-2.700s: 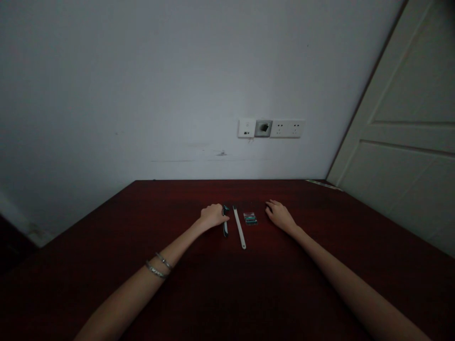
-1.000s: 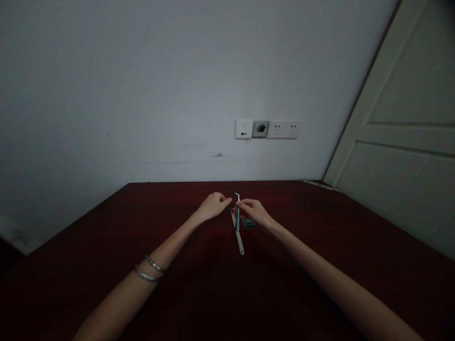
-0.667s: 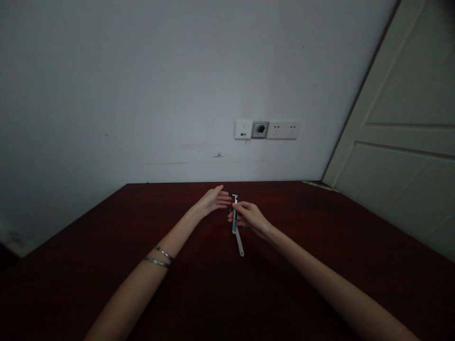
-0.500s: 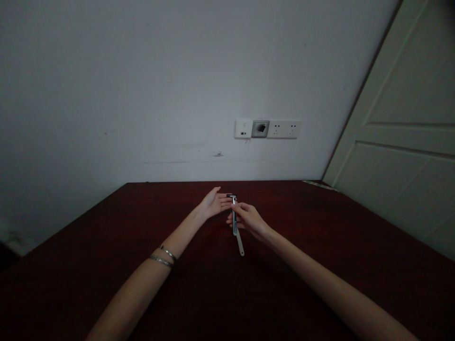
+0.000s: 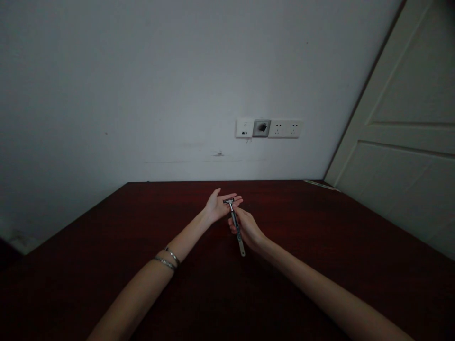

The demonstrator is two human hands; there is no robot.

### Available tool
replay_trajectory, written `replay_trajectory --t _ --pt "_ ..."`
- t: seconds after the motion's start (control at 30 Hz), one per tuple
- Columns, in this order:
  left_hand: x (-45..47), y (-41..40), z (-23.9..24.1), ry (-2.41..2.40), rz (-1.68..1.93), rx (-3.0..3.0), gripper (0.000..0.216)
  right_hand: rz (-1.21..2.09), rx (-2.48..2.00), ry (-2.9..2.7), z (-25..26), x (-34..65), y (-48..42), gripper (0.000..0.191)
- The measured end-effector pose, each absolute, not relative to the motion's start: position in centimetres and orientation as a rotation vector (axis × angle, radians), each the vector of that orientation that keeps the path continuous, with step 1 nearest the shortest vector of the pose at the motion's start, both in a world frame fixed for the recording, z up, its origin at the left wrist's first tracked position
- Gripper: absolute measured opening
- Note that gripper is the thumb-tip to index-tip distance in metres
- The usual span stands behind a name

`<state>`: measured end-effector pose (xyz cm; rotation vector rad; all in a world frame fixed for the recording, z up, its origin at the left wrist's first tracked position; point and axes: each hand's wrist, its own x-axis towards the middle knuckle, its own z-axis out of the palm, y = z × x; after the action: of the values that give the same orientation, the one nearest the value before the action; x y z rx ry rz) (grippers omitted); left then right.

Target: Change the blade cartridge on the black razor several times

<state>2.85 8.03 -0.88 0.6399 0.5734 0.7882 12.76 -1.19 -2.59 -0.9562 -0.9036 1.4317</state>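
Observation:
In my right hand (image 5: 250, 228) is a razor (image 5: 234, 221), its slim handle pinched between thumb and fingers. The razor's head points away from me and lies over the fingers of my left hand (image 5: 217, 206); I cannot tell if it touches them. My left hand is open, palm up, fingers stretched to the right. Below the razor's handle end shows a pale strip (image 5: 242, 248) with a small hole at its tip; its other end is hidden behind the razor and my right hand.
Under my hands is a dark red tabletop (image 5: 170, 213). It meets a pale wall (image 5: 177, 94) carrying a row of sockets (image 5: 284, 128). A panelled door (image 5: 401, 142) stands at the right. A thin flat strip (image 5: 322, 185) lies at the far right corner.
The razor has tilted, its head swinging left over my left hand's fingers. My left hand has moved slightly right, under the head. The pale strip has stayed in place.

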Motion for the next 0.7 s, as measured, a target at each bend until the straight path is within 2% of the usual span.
replay_trajectory --t 0.7 --pt "3.4 6.2 -0.4 0.495 0.865 0.447 0.058 1.331 -1.173 -0.886 -2.6 12.5 -1.6 0.04"
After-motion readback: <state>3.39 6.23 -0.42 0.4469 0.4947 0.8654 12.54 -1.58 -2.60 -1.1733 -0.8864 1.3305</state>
